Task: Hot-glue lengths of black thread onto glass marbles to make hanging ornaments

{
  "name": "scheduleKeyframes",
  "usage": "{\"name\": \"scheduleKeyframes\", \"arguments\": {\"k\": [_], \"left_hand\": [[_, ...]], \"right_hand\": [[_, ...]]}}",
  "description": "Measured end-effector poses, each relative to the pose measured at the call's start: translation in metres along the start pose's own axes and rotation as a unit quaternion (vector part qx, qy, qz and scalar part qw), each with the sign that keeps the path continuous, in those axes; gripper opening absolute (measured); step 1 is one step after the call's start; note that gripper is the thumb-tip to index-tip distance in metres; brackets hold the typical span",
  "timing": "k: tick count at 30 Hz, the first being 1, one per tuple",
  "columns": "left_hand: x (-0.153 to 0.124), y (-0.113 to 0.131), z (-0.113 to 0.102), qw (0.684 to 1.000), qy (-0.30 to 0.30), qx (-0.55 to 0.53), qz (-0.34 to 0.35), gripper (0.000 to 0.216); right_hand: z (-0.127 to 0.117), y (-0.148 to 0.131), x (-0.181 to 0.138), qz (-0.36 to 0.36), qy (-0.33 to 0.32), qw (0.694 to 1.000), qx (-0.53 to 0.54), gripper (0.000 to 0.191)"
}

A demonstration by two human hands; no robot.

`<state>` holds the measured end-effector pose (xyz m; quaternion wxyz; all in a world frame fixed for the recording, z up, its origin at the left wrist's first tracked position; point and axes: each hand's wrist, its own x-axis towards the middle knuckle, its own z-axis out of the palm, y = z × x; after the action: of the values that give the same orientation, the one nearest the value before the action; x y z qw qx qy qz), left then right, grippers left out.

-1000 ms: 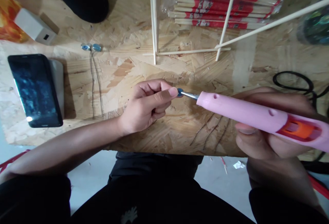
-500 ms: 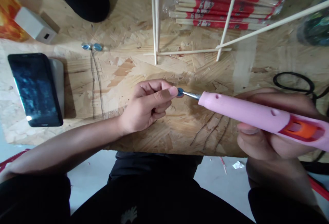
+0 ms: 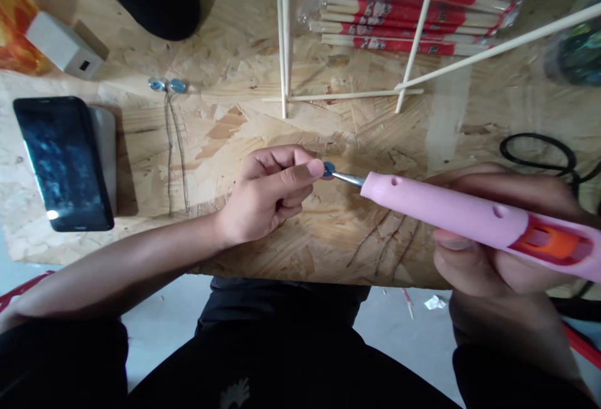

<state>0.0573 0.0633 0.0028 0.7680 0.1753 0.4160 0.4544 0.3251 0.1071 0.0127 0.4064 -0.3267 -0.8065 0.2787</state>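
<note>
1. A small blue piece (image 3: 328,170) is pinched by the left hand (image 3: 267,193), with thumb and forefinger brought narrowly together; most of the piece is hidden behind the thumb tip.
2. The pink tool (image 3: 446,208) is gripped in the right hand (image 3: 498,271), with the thumb laid along its near side and the other fingers partly hidden behind it. Its orange slider (image 3: 549,240) is left uncovered.
3. The blue piece is met at its right edge by the metal tip (image 3: 347,177) of the tool; contact appears to be made, though the exact spot is too small to be told.
4. Very little has been changed over the last second: the left hand has been kept in place, and only the nose of the pink tool has been shifted slightly. A steady hold is suggested by this, with the tip being kept at the piece.
5. Both are held above the table (image 3: 211,133), near its front edge. Thin dark wires (image 3: 366,246) are seen lying below the tool.
6. Farther left, two blue beads (image 3: 177,86) are laid with thin wires running from them, well apart from the left hand. Beyond the hands, a frame of pale sticks (image 3: 352,94) is seen.
</note>
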Motion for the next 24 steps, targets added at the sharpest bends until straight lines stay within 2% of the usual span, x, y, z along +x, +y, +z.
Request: {"name": "scheduleKeyframes", "arguments": {"k": [9, 14, 19, 24], "left_hand": [[0.001, 0.0, 0.0, 1.0, -0.009, -0.002, 0.004, 0.047], [0.001, -0.001, -0.002, 1.0, -0.009, -0.004, 0.003, 0.041], [0.001, -0.002, -0.002, 1.0, -0.017, 0.004, 0.008, 0.042], [0.0, -0.001, -0.001, 1.0, -0.016, 0.001, 0.008, 0.042]], "right_hand": [[-0.002, -0.019, -0.001, 0.075, -0.03, 0.995, -0.06, 0.024], [-0.004, -0.01, -0.008, 0.061, 0.003, 0.996, -0.07, 0.031], [-0.006, -0.011, -0.007, 0.084, -0.015, 0.995, -0.044, 0.031], [-0.005, -0.014, -0.006, 0.066, -0.016, 0.997, -0.026, 0.032]]}}
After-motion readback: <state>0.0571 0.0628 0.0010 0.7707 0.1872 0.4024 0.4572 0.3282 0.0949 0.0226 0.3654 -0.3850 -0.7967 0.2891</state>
